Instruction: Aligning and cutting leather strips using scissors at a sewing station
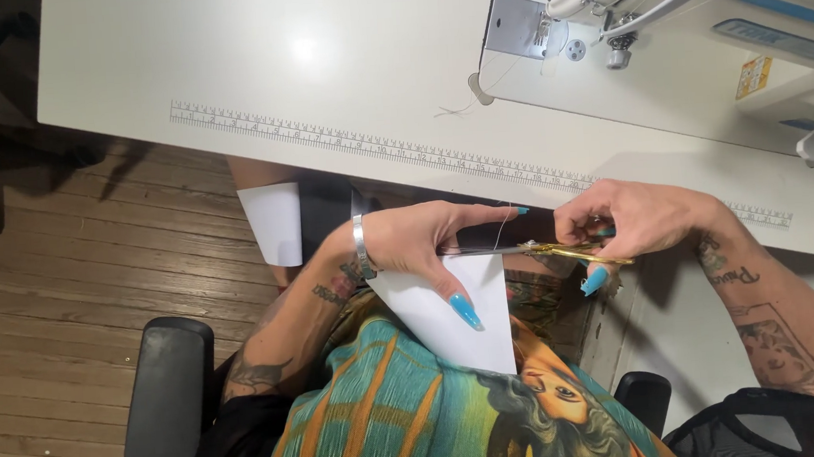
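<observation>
— Why are you holding that white fabric piece (456, 316) down in your lap instead of up on the sewing table (224, 69)?

— I'm keeping it close so the thread (500, 227) is standing up taut off its top edge. My left hand (427, 241) is pinching the fabric, thumb pressing on the face of it and my other fingers curling over the top edge, so the piece is hanging point-down just under my fingertips.

— And the right hand?

— My right hand (631, 222) is clenching around the gold-handled scissors (542, 250). The blades are running level, away from my right fingers toward my left ones, right along the fabric's top edge where the thread is rising. I can't tell whether the blades are parted or closed.

— How are your arms sitting?

— Both wrists are bending inward, knuckles nearly facing each other, hands just below the table's printed ruler strip (373, 145). The sewing machine (677, 0) is sitting well beyond my right knuckles, and another white piece (273, 223) is lying past my left wrist, beside my silver bracelet (360, 244).
</observation>
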